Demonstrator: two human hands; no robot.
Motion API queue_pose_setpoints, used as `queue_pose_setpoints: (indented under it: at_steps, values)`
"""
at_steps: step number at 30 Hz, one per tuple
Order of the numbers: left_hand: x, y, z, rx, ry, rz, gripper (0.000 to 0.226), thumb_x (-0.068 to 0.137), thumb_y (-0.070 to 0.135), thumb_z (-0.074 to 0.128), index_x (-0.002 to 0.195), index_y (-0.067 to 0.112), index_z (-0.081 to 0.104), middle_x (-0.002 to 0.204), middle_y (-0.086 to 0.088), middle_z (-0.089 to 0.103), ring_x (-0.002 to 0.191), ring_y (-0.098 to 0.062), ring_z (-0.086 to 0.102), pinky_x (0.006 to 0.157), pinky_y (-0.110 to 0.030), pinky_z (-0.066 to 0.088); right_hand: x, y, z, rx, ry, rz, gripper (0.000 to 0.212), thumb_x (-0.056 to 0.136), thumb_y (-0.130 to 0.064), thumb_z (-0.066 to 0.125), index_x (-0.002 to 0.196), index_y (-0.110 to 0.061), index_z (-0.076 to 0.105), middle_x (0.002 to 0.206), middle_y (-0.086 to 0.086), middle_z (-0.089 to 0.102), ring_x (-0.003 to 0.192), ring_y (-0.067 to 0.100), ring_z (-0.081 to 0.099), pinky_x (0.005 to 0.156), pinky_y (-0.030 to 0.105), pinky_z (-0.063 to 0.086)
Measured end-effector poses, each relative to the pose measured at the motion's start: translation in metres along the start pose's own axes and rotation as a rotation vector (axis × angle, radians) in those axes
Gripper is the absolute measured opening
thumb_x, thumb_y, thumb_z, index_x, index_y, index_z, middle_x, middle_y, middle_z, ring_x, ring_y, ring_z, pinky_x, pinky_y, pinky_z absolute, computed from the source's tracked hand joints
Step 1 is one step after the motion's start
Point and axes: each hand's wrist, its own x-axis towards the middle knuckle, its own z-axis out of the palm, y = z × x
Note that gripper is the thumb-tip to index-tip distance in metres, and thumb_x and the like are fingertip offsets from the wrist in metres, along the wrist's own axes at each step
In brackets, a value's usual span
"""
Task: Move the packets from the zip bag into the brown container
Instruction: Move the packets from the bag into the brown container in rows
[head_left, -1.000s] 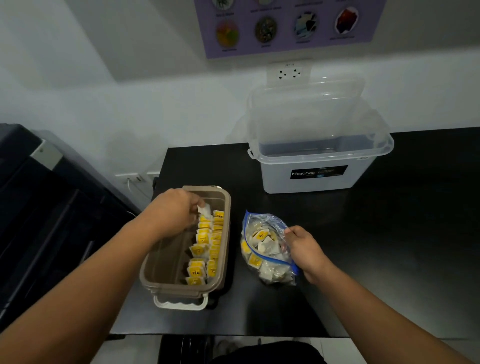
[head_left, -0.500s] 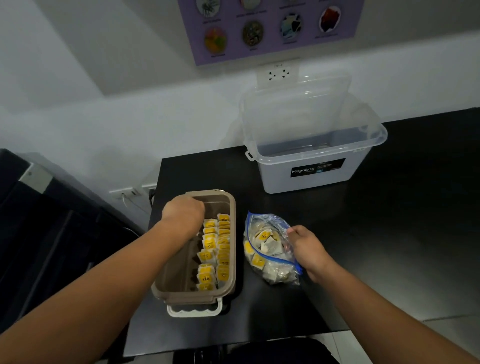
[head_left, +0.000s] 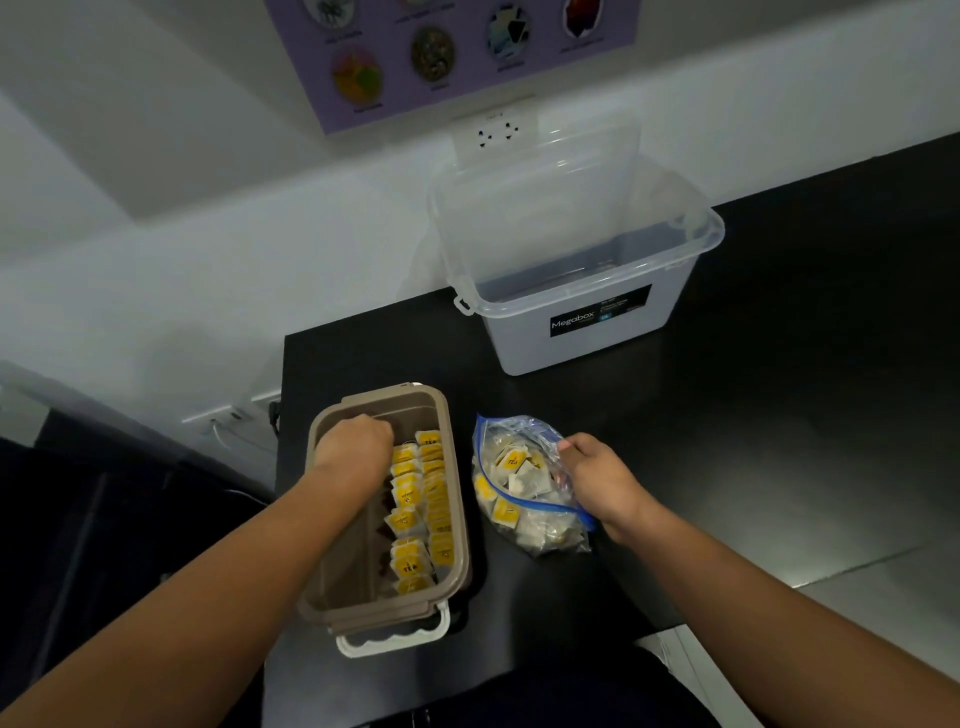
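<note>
Risk at the left hand: The left hand (head_left: 353, 447) is pushed down at the far end of the brown container (head_left: 385, 398), hard against the rows of tea packets (head_left: 415, 499). To my eye, a heavy push could knock the standing packets flat or crease them, and the rows would lose their order.
Risk at the right hand: The right hand (head_left: 597, 478) has the zip bag (head_left: 519, 431) by one side of its mouth only. A tug could roll the bag and spill loose packets (head_left: 511, 462) onto the worktop (head_left: 727, 415).
Risk at the edge: The container sits by the worktop's front left corner, with its white latch (head_left: 395, 639) close to the front edge. I would say a shove from the forearm could slide it off.
Left hand: The fingers are curled downward inside the container. They are hidden, so I cannot tell whether they hold a packet.
Right hand: It is closed, pinching the bag at its blue zip strip.
Packets: Many stand in two rows along the container's right wall. The rest lie heaped in the bag just beside it.
Further back: A clear Megabox tub (head_left: 587, 332) stands open at the worktop's rear edge.
</note>
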Motion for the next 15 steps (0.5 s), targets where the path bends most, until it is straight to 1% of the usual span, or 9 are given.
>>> queue_pose_setpoints:
  at_steps: [4,8,11,13,15]
  values:
    - [0.002,-0.002,0.001,-0.024,-0.006,0.019,0.021,0.098,0.011,0.056,0.114,0.013,0.069,0.111,-0.007,0.071,0.101,-0.021,0.07,0.092,-0.033,0.056,-0.002,0.001,0.0,-0.005,0.006,-0.001,0.025,0.108,-0.04,0.044,0.107,-0.025,0.064,0.108,0.01,0.071,0.104,0.029,0.069,0.098,0.054,0.056]
    - [0.004,-0.003,-0.003,-0.055,-0.039,-0.005,0.021,0.097,0.013,0.057,0.115,0.011,0.068,0.113,-0.009,0.071,0.103,-0.023,0.069,0.093,-0.033,0.053,-0.002,0.003,-0.001,0.007,-0.004,-0.003,0.025,0.107,-0.041,0.045,0.105,-0.025,0.065,0.108,0.011,0.072,0.105,0.03,0.07,0.099,0.055,0.056]
    - [0.002,-0.004,-0.01,-0.05,-0.06,-0.026,0.021,0.097,0.015,0.059,0.115,0.01,0.068,0.114,-0.011,0.07,0.106,-0.025,0.067,0.094,-0.034,0.051,-0.003,0.001,-0.001,-0.015,-0.004,-0.011,0.024,0.109,-0.038,0.045,0.106,-0.024,0.064,0.109,0.01,0.071,0.104,0.027,0.069,0.098,0.051,0.056]
    - [0.0,-0.007,-0.015,-0.086,-0.014,-0.046,0.019,0.097,0.015,0.058,0.111,0.009,0.07,0.107,-0.011,0.071,0.097,-0.025,0.068,0.085,-0.033,0.053,-0.003,0.0,-0.001,-0.034,-0.004,-0.019,0.023,0.109,-0.038,0.045,0.106,-0.023,0.064,0.109,0.009,0.07,0.103,0.025,0.068,0.096,0.048,0.057]
    - [-0.005,-0.008,-0.026,-0.149,-0.001,-0.071,0.018,0.097,0.02,0.06,0.106,0.012,0.073,0.097,-0.006,0.07,0.084,-0.021,0.065,0.075,-0.029,0.051,-0.003,0.0,-0.002,-0.051,-0.011,-0.03,0.023,0.109,-0.037,0.046,0.105,-0.023,0.063,0.108,0.008,0.069,0.101,0.024,0.067,0.092,0.045,0.057]
